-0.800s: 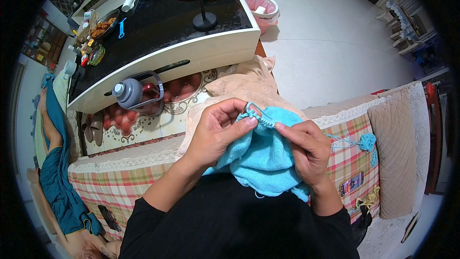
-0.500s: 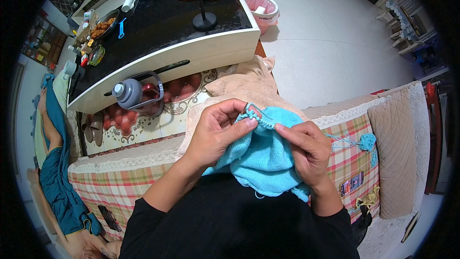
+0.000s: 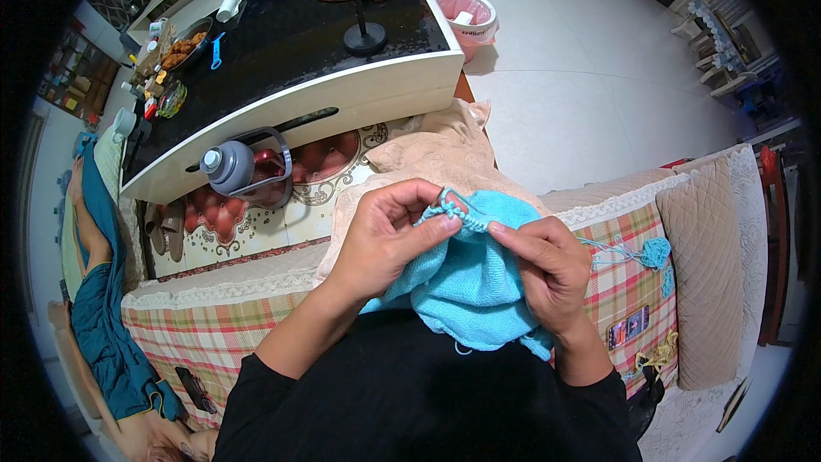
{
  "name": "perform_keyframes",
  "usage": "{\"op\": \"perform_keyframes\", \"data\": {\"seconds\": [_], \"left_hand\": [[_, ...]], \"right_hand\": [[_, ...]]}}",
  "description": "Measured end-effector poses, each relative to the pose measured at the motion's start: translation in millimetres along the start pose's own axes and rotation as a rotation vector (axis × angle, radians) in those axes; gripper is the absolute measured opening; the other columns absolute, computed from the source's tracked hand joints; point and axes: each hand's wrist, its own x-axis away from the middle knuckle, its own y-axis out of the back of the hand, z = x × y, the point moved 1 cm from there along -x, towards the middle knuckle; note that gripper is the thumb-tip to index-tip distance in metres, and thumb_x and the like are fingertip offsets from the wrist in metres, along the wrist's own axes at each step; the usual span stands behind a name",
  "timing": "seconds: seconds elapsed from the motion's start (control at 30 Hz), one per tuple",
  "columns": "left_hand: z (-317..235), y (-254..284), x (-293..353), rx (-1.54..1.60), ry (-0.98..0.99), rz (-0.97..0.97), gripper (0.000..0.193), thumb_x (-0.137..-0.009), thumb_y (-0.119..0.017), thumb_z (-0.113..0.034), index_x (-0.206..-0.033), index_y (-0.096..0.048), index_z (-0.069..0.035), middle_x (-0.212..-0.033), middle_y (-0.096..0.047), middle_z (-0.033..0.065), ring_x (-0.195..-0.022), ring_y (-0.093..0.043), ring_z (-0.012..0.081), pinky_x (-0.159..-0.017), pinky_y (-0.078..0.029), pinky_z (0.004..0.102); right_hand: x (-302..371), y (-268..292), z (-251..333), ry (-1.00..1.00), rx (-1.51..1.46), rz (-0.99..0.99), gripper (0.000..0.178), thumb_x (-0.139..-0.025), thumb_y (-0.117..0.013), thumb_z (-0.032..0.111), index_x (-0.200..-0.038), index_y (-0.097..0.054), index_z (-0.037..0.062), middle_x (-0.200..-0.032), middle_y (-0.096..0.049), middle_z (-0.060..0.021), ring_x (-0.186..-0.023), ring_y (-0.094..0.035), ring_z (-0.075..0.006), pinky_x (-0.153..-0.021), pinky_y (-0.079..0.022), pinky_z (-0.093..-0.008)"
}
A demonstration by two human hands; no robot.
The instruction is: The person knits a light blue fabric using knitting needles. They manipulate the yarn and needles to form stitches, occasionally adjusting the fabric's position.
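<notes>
A turquoise piece of knitting (image 3: pixel 470 291) hangs from my two hands over my lap. Along its upper edge runs a row of stitches, with a thin dark curved cord or needle cable (image 3: pixel 456 198) arching above it. My left hand (image 3: pixel 389 235) pinches the left end of this row between thumb and fingers. At the row's right end, the thumb and forefinger of my right hand (image 3: pixel 547 269) press the edge, its other fingers curled. Any needle tips are too small or hidden to make out. Turquoise yarn (image 3: pixel 655 253) lies on the seat to the right.
A phone (image 3: pixel 629 327) rests on the plaid sofa cover (image 3: pixel 231 325). Ahead stand a black-topped table (image 3: pixel 282 30) bearing a phone stand (image 3: pixel 365 38), a large grey bottle (image 3: pixel 227 164) and a pink bin (image 3: pixel 469 21). Another person (image 3: pixel 96 248) reclines at the far left.
Both hands keep their hold on the knitting. The stitches and the curved cord by my left fingertips have shifted slightly; nothing else has visibly moved.
</notes>
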Motion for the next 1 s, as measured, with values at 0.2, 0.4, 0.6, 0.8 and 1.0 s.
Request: {"op": "perform_keyframes", "data": {"seconds": [0.2, 0.4, 0.6, 0.8, 1.0], "left_hand": [[1.4, -0.4, 0.5, -0.017, -0.007, 0.01, 0.018, -0.09, -0.069, -0.006, -0.107, -0.067, 0.001, -0.101, -0.069, 0.0066, -0.093, -0.063, 0.0101, -0.089, -0.05, 0.0268], [0.5, -2.7, 0.9, 0.007, -0.018, -0.004, 0.019, -0.091, -0.069, -0.007, -0.108, -0.068, 0.0, -0.102, -0.069, 0.0072, -0.095, -0.063, 0.0103, -0.089, -0.051, 0.0272], [0.8, -2.8, 1.3, 0.001, -0.021, -0.015, 0.019, -0.091, -0.069, -0.006, -0.109, -0.068, 0.001, -0.103, -0.07, 0.0083, -0.094, -0.064, 0.0107, -0.088, -0.052, 0.0268], [-0.3, -3.7, 1.5, -0.021, -0.037, -0.026, 0.02, -0.091, -0.069, -0.005, -0.11, -0.068, 0.002, -0.104, -0.07, 0.0092, -0.095, -0.064, 0.0108, -0.089, -0.052, 0.0268], [-2.0, -4.7, 2.8, -0.043, -0.049, -0.038, 0.02, -0.09, -0.068, -0.003, -0.109, -0.068, 0.003, -0.105, -0.07, 0.01, -0.095, -0.064, 0.0112, -0.089, -0.052, 0.027]], "right_hand": [[-1.6, -1.2, 1.6, -0.009, -0.025, 0.003, 0.048, -0.073, -0.065, -0.016, -0.112, -0.075, 0.0098, -0.081, -0.065, -0.0078, -0.07, -0.062, -0.0172, -0.064, -0.05, -0.0272], [-0.5, -1.9, 0.1, -0.014, -0.033, -0.011, 0.047, -0.073, -0.064, -0.017, -0.112, -0.075, 0.0085, -0.082, -0.066, -0.0081, -0.071, -0.062, -0.0169, -0.064, -0.05, -0.0267], [-0.1, -1.0, 0.7, -0.03, -0.042, -0.011, 0.048, -0.073, -0.064, -0.017, -0.112, -0.075, 0.0088, -0.082, -0.066, -0.0082, -0.071, -0.062, -0.0164, -0.064, -0.05, -0.0264], [0.0, -0.8, 1.3, -0.039, -0.03, -0.013, 0.048, -0.073, -0.064, -0.017, -0.112, -0.075, 0.0091, -0.081, -0.065, -0.0081, -0.071, -0.061, -0.0164, -0.064, -0.05, -0.0264], [0.0, -0.4, 3.2, -0.03, 0.028, -0.015, 0.049, -0.073, -0.064, -0.016, -0.112, -0.076, 0.0108, -0.079, -0.064, -0.0077, -0.068, -0.061, -0.0174, -0.061, -0.05, -0.0273]]}}
